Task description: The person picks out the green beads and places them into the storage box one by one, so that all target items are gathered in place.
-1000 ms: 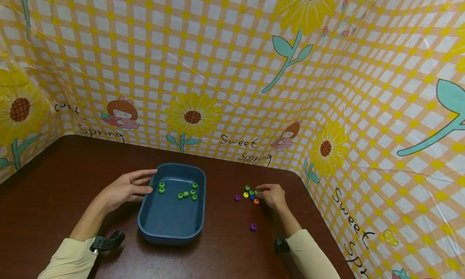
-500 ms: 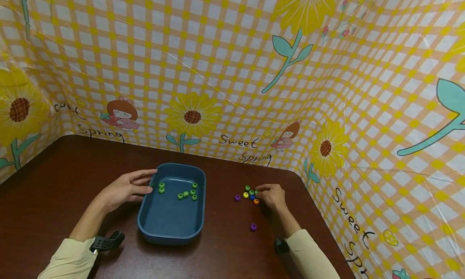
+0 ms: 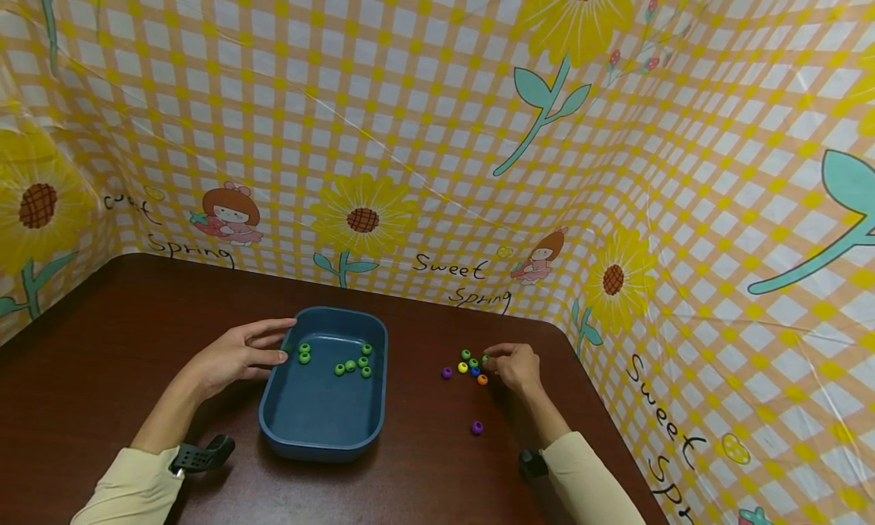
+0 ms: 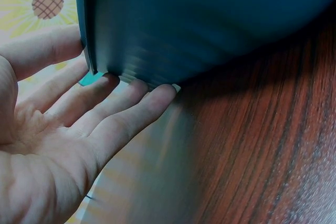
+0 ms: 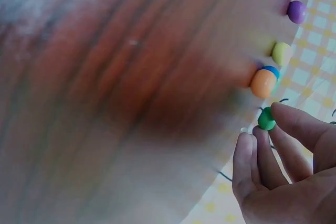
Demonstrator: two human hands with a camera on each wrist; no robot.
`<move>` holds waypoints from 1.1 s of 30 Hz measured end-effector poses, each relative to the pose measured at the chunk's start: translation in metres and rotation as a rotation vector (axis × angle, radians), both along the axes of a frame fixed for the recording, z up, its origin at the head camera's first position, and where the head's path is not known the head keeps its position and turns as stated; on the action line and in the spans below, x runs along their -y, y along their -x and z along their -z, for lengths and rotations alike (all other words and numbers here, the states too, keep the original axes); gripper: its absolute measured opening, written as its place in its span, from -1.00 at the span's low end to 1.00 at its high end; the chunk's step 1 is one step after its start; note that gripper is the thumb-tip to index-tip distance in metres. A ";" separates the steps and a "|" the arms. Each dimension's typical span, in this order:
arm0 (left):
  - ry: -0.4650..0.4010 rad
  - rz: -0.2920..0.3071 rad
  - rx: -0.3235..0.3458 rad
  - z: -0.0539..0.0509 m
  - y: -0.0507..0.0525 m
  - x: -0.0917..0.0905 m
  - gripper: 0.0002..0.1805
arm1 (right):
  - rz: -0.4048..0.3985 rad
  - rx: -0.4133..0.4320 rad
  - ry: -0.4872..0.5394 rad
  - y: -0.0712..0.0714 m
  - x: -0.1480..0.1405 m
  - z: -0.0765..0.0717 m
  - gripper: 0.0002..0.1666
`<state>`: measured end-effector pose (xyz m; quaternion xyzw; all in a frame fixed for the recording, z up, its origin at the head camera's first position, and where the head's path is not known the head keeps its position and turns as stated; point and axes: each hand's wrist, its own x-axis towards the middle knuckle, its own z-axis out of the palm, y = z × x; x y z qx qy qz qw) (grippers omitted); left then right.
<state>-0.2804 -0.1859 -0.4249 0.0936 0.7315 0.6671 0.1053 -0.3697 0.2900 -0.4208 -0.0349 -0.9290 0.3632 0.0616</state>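
A blue-grey bin (image 3: pixel 321 415) stands left of centre with several green beads (image 3: pixel 351 365) on its floor. My left hand (image 3: pixel 232 362) rests its extended fingers against the bin's left side; in the left wrist view that hand (image 4: pixel 79 124) touches the bin wall (image 4: pixel 157 30). Right of the bin, my right hand (image 3: pixel 517 368) pinches a green bead (image 3: pixel 486 358) at the edge of a small cluster. The right wrist view shows this green bead (image 5: pixel 266 118) between thumb and fingertip of the hand (image 5: pixel 294 166). An orange bead (image 5: pixel 263 83) lies close by.
In the cluster are a yellow bead (image 3: pixel 462 368), a blue bead (image 3: pixel 475 372), an orange bead (image 3: pixel 482 380) and two more green ones. One purple bead (image 3: pixel 447 373) lies left of it, another (image 3: pixel 477 428) nearer the front. Patterned cloth (image 3: pixel 437 130) hangs behind the table.
My right hand has moved slightly right, and the green bead at its fingertips has shifted a little away from the cluster. My left hand and the bin have kept their places.
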 end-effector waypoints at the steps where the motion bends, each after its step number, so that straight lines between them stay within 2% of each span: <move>1: 0.003 -0.002 0.000 0.000 0.000 0.000 -0.23 | -0.006 -0.006 0.001 0.000 0.001 -0.001 -0.77; 15: 0.013 -0.005 -0.004 -0.001 0.000 0.001 -0.23 | -0.071 -0.009 -0.004 -0.005 0.023 -0.026 -0.72; 33: 0.006 -0.002 0.002 0.000 0.001 0.001 -0.24 | -0.168 -0.059 -0.021 -0.013 0.063 -0.047 -0.80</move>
